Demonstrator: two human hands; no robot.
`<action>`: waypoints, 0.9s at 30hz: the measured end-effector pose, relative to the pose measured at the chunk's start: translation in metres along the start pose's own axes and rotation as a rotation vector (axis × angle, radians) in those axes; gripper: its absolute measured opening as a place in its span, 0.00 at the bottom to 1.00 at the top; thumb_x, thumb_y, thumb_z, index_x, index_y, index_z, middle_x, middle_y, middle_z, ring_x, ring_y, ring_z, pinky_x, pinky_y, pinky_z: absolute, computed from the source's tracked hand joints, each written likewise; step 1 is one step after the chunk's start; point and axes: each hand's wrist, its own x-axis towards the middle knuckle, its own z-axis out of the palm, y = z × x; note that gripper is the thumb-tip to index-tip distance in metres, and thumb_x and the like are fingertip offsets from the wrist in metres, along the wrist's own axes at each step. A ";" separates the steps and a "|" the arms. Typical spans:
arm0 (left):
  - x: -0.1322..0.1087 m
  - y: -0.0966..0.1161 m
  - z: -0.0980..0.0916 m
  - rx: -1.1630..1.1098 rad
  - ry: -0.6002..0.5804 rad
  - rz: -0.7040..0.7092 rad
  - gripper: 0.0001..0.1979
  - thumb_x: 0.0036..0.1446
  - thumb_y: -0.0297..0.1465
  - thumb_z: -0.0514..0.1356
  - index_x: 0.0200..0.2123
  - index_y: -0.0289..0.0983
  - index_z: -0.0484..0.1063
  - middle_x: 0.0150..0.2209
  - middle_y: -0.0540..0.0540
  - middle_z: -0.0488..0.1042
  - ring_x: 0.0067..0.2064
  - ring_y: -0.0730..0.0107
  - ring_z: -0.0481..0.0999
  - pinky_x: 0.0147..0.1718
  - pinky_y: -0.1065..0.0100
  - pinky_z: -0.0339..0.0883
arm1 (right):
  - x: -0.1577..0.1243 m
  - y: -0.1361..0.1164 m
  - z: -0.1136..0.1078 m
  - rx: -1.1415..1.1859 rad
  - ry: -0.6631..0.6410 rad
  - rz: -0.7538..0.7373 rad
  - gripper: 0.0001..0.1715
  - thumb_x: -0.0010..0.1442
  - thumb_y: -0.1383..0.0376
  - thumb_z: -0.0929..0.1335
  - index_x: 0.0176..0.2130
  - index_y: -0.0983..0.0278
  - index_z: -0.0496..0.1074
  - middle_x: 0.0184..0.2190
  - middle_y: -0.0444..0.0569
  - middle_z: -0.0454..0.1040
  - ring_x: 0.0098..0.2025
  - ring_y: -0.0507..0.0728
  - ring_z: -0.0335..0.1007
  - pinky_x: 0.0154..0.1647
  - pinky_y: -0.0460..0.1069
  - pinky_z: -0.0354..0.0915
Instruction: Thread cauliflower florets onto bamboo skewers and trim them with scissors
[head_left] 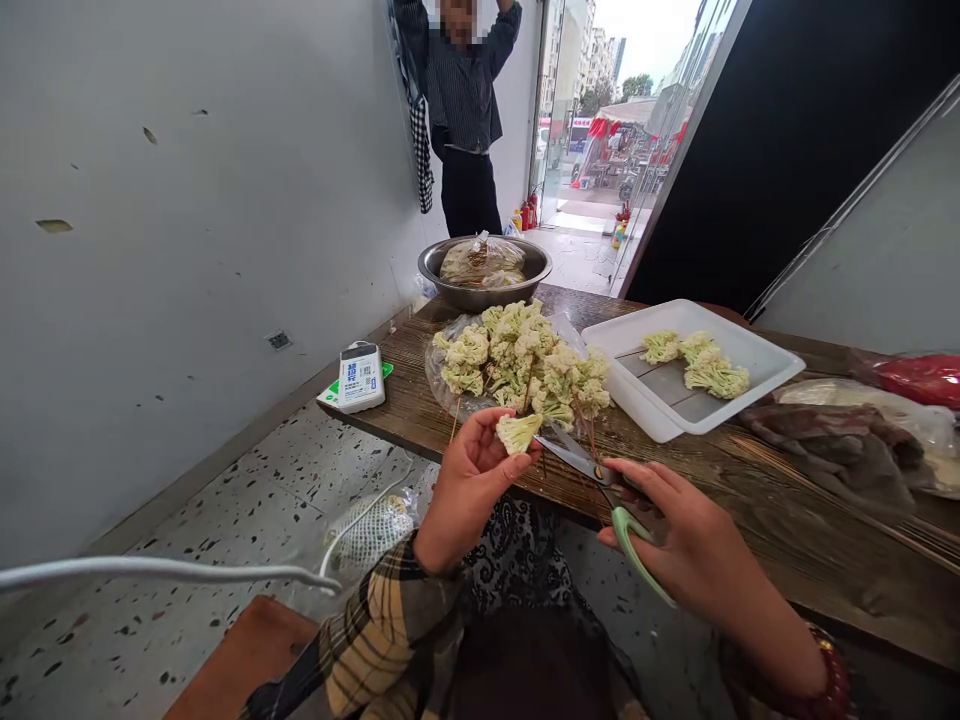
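Between the fingers and thumb of my left hand (476, 475) is a small pale cauliflower floret (517, 432). My right hand (686, 540) grips a pair of scissors (636, 550) with light green handles. Their blades are parted, and the tips reach the floret's right side. Just beyond my hands, a heap of cauliflower (525, 350) lies on clear plastic on the wooden table. A few thin sticks show at the heap's front edge. Several cut florets (712, 370) rest in a white plastic tray (757, 347) to the right.
A steel bowl (433, 275) holding bagged food stands at the table's far end. At the left edge sits a white power bank station (361, 377). A grey-brown cloth (840, 450) and thin sticks lie right. A person (465, 95) stands beyond the table with arms raised.
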 end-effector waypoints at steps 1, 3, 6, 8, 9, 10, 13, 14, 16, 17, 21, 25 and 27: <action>0.000 -0.001 0.000 0.010 0.003 0.005 0.19 0.48 0.28 0.69 0.44 0.38 0.68 0.41 0.48 0.74 0.42 0.69 0.77 0.46 0.66 0.71 | 0.001 -0.001 0.001 -0.005 -0.002 0.000 0.31 0.56 0.56 0.71 0.57 0.55 0.64 0.46 0.50 0.73 0.45 0.61 0.73 0.43 0.53 0.70; 0.000 -0.004 0.001 0.031 0.004 0.015 0.19 0.48 0.28 0.69 0.43 0.38 0.68 0.40 0.49 0.74 0.42 0.70 0.76 0.45 0.68 0.70 | 0.003 -0.003 0.003 -0.014 -0.002 -0.004 0.32 0.56 0.56 0.71 0.58 0.56 0.64 0.45 0.50 0.73 0.45 0.61 0.72 0.43 0.53 0.69; -0.001 -0.007 0.001 0.069 0.005 0.029 0.19 0.47 0.27 0.69 0.43 0.38 0.68 0.40 0.49 0.73 0.42 0.73 0.75 0.42 0.72 0.69 | 0.006 -0.005 0.006 -0.037 0.008 -0.027 0.33 0.55 0.56 0.71 0.57 0.58 0.64 0.44 0.51 0.73 0.45 0.61 0.71 0.43 0.54 0.69; -0.001 -0.007 0.002 0.086 0.019 0.030 0.19 0.47 0.26 0.69 0.42 0.38 0.69 0.39 0.49 0.73 0.41 0.73 0.74 0.41 0.73 0.69 | 0.008 -0.005 0.007 -0.058 0.016 -0.046 0.33 0.56 0.56 0.71 0.58 0.59 0.64 0.43 0.51 0.73 0.44 0.61 0.71 0.42 0.54 0.69; -0.001 -0.007 0.002 0.088 0.025 0.027 0.19 0.47 0.27 0.69 0.42 0.38 0.69 0.39 0.49 0.73 0.41 0.72 0.75 0.41 0.72 0.69 | 0.009 -0.005 0.008 -0.067 0.018 -0.053 0.32 0.57 0.56 0.71 0.58 0.60 0.64 0.42 0.51 0.73 0.43 0.61 0.72 0.41 0.53 0.69; -0.001 -0.007 0.002 0.087 0.029 0.022 0.19 0.46 0.27 0.69 0.41 0.37 0.69 0.39 0.49 0.73 0.41 0.71 0.75 0.42 0.71 0.69 | 0.009 -0.004 0.008 -0.074 0.019 -0.059 0.31 0.57 0.56 0.70 0.58 0.60 0.64 0.41 0.51 0.73 0.42 0.60 0.72 0.40 0.53 0.69; -0.002 -0.005 0.002 0.088 0.029 -0.011 0.18 0.46 0.27 0.69 0.41 0.37 0.69 0.38 0.48 0.74 0.41 0.69 0.76 0.43 0.68 0.70 | 0.010 -0.003 0.007 -0.080 0.013 -0.073 0.29 0.59 0.56 0.68 0.58 0.58 0.64 0.40 0.50 0.74 0.39 0.58 0.73 0.37 0.51 0.70; -0.002 -0.005 0.001 0.090 0.029 -0.023 0.18 0.46 0.28 0.69 0.41 0.37 0.69 0.38 0.48 0.75 0.40 0.68 0.77 0.43 0.68 0.70 | 0.010 -0.002 0.007 -0.081 0.010 -0.075 0.29 0.60 0.57 0.68 0.58 0.58 0.64 0.40 0.49 0.74 0.39 0.58 0.74 0.37 0.50 0.69; -0.002 -0.005 0.001 0.093 0.033 -0.037 0.18 0.47 0.28 0.69 0.41 0.37 0.69 0.38 0.48 0.75 0.40 0.67 0.78 0.42 0.67 0.70 | 0.010 -0.001 0.007 -0.086 0.003 -0.072 0.28 0.60 0.57 0.68 0.58 0.58 0.64 0.41 0.49 0.74 0.39 0.58 0.74 0.37 0.50 0.69; -0.002 -0.004 0.000 0.094 0.034 -0.037 0.17 0.47 0.28 0.69 0.41 0.37 0.69 0.37 0.48 0.76 0.40 0.67 0.78 0.42 0.67 0.70 | 0.010 -0.001 0.007 -0.089 -0.002 -0.070 0.27 0.60 0.58 0.68 0.58 0.58 0.64 0.41 0.49 0.74 0.39 0.58 0.74 0.38 0.50 0.69; -0.001 -0.003 -0.002 0.113 0.015 -0.035 0.17 0.49 0.29 0.68 0.42 0.37 0.69 0.39 0.47 0.76 0.42 0.65 0.78 0.44 0.66 0.70 | 0.012 -0.003 0.009 -0.121 -0.018 -0.073 0.25 0.62 0.60 0.66 0.58 0.58 0.63 0.41 0.49 0.74 0.39 0.58 0.74 0.34 0.49 0.68; 0.002 -0.002 -0.002 0.104 0.020 -0.022 0.17 0.49 0.29 0.68 0.42 0.37 0.69 0.39 0.47 0.76 0.42 0.65 0.78 0.43 0.66 0.70 | 0.018 -0.005 0.011 -0.184 0.006 -0.100 0.27 0.62 0.58 0.66 0.59 0.60 0.62 0.41 0.51 0.74 0.40 0.60 0.73 0.35 0.50 0.68; 0.004 -0.002 -0.001 0.095 0.027 -0.022 0.17 0.48 0.29 0.69 0.41 0.36 0.69 0.39 0.47 0.76 0.42 0.65 0.78 0.44 0.65 0.70 | 0.023 -0.005 0.011 -0.201 0.021 -0.118 0.29 0.61 0.57 0.67 0.59 0.61 0.62 0.41 0.52 0.73 0.42 0.61 0.73 0.37 0.52 0.68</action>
